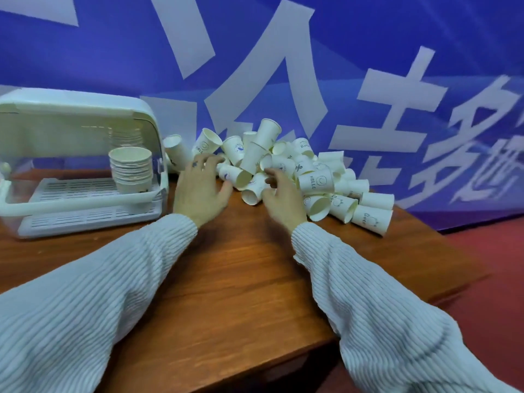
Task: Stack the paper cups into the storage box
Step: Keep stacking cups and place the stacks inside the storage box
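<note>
A heap of white printed paper cups (297, 171) lies tumbled on the wooden table (241, 265) against a blue banner. At the far left stands the white storage box (76, 114), its front open, with a nested stack of cups (131, 170) upright on its slatted shelf. My left hand (200, 188) reaches into the left edge of the heap, fingers spread over the cups and nothing held in it. My right hand (279, 198) hovers at the heap's front, fingers curled loosely near a lying cup (253, 191), not clearly gripping it.
The blue banner (283, 66) with large white characters rises right behind the heap. The table's right edge drops to a red floor (487, 279). Bare wood lies between my arms and in front of the box.
</note>
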A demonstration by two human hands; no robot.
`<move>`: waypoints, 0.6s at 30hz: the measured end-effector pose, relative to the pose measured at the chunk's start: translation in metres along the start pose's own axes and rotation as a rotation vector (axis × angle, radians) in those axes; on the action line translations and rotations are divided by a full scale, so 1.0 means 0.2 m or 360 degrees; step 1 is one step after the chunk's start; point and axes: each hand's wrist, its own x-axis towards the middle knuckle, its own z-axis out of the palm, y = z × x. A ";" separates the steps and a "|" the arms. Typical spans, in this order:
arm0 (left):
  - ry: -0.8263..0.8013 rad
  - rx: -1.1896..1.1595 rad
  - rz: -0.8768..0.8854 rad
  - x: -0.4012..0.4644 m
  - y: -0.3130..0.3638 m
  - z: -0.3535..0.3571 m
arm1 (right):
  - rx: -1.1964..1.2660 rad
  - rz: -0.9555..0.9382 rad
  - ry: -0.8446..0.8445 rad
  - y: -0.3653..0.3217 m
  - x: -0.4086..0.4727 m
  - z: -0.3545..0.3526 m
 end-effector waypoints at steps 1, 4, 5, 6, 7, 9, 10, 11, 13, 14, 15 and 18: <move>-0.0115 -0.0059 0.0029 -0.02 0.06 0.07 | -0.0043 0.0028 0.0148 0.07 -0.01 -0.06; -0.0347 -0.0128 0.0102 -0.04 0.22 0.27 | -0.0131 0.0146 0.0661 0.24 -0.01 -0.24; -0.0407 -0.0117 0.0132 -0.04 0.27 0.33 | -0.0131 0.0235 0.0773 0.29 -0.01 -0.30; -0.0456 -0.0092 0.0172 -0.03 0.32 0.38 | -0.0111 0.0342 0.0813 0.33 -0.01 -0.35; -0.0497 -0.0059 0.0208 -0.02 0.36 0.42 | -0.0083 0.0453 0.0793 0.38 -0.01 -0.38; -0.0536 -0.0045 0.0252 0.02 0.44 0.50 | -0.0061 0.0548 0.0714 0.47 -0.02 -0.43; -0.0536 -0.0064 0.0274 0.04 0.48 0.53 | -0.0056 0.0547 0.0686 0.52 -0.02 -0.43; -0.0536 -0.0082 0.0298 0.07 0.51 0.57 | -0.0047 0.0536 0.0665 0.55 -0.03 -0.42; -0.0563 -0.0084 0.0341 0.14 0.56 0.63 | -0.0006 0.0545 0.0660 0.61 -0.04 -0.38; -0.0585 -0.0076 0.0356 0.17 0.57 0.67 | 0.0026 0.0549 0.0677 0.64 -0.05 -0.35; -0.0617 -0.0064 0.0358 0.20 0.59 0.70 | 0.0028 0.0532 0.0691 0.66 -0.05 -0.33; -0.0629 -0.0023 0.0359 0.24 0.63 0.77 | -0.0149 0.0394 0.0644 0.70 -0.04 -0.29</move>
